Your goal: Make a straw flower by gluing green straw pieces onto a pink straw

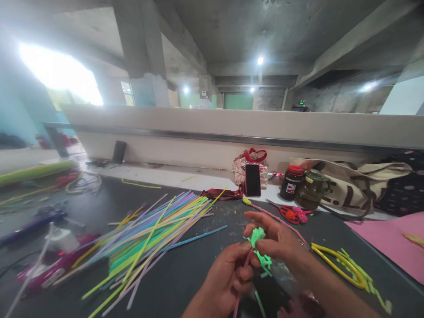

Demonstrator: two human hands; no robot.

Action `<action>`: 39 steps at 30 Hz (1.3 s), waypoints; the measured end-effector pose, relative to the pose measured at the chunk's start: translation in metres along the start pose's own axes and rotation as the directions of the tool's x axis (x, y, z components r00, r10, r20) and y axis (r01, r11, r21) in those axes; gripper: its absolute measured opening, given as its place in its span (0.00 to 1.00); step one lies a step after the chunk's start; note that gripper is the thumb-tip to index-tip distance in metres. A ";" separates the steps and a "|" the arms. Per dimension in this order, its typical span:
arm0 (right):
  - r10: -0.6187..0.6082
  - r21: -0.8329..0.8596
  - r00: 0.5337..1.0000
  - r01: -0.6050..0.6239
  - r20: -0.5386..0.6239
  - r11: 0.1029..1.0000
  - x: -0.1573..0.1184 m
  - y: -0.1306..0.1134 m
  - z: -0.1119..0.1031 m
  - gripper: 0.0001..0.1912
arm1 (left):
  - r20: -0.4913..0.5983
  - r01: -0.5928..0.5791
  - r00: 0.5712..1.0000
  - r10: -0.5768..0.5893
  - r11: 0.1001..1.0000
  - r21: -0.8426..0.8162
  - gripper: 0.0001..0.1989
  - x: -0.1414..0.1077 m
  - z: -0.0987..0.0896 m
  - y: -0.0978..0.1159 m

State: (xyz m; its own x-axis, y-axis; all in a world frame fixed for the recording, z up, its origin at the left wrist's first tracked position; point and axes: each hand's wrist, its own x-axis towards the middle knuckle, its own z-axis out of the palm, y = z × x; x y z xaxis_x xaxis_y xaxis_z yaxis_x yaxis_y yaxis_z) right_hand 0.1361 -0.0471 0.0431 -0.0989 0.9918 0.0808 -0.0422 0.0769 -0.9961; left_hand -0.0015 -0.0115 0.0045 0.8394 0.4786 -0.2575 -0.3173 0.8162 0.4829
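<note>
My left hand [228, 271] is closed around a pink stem [236, 304], its thumb and finger pinching just below a light green tuft of pipe cleaners [257, 236]. Curved around the other side of that tuft is my right hand [280, 236], with its thumb against the green and its index finger raised behind. Short bent green pieces [265, 260] show just under the right thumb. A single green pipe cleaner [260, 304] lies below the hands. Parts of the fingertips and the join of tuft and stem are hidden.
Many loose coloured pipe cleaners [155, 243] spread across the left. A magenta glue gun [49, 274] lies beyond them. A phone [253, 180], dark bottle [292, 183], green jug [310, 190] and scissors [287, 213] stand or lie behind. Yellow loops [341, 265] are at right.
</note>
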 end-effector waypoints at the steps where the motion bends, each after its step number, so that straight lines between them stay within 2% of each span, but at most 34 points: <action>1: 0.019 -0.004 1.000 -0.019 -0.025 1.000 0.000 0.000 0.000 0.24 | -0.020 -0.008 1.000 0.008 1.000 0.020 0.07 0.000 0.000 0.000; 5: 0.112 0.034 0.989 -0.109 -0.100 0.993 0.002 0.002 -0.002 0.16 | -0.115 -0.022 0.993 0.034 0.994 0.104 0.07 0.000 0.003 0.000; 10: 0.156 0.016 0.979 -0.155 -0.134 0.988 0.005 0.005 -0.005 0.15 | -0.204 -0.058 0.974 0.102 0.976 0.210 0.11 0.001 0.004 0.000; 16: 0.166 -0.032 0.982 -0.170 -0.094 0.985 0.004 0.006 -0.003 0.13 | -0.140 -0.046 0.986 0.093 0.951 0.305 0.11 0.005 -0.001 -0.002; 19: 0.164 -0.025 0.982 -0.167 -0.094 0.986 0.004 0.007 -0.004 0.15 | -0.119 -0.033 0.991 0.066 0.964 0.262 0.10 0.006 -0.003 -0.001; 24: 0.087 0.026 0.989 -0.084 -0.119 0.996 0.002 0.009 -0.012 0.19 | -0.067 -0.043 0.996 0.054 0.986 0.159 0.09 0.004 -0.003 0.002; 30: 0.096 -0.025 0.990 -0.099 -0.104 0.995 0.006 0.011 -0.014 0.20 | -0.065 -0.078 0.993 0.094 0.973 0.217 0.12 0.004 -0.001 0.003; 39: 0.113 -0.086 0.993 -0.114 -0.020 0.990 0.004 0.009 -0.014 0.22 | -0.078 -0.163 0.976 0.205 0.914 0.371 0.16 0.003 0.001 -0.002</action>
State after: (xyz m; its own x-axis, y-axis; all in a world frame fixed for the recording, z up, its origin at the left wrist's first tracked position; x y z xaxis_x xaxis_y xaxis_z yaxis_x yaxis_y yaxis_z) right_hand 0.1494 -0.0413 0.0339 -0.0829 0.9960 -0.0330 0.0555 -0.0285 -0.9981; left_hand 0.0021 -0.0121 0.0036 0.7195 0.6596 -0.2174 -0.2630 0.5484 0.7937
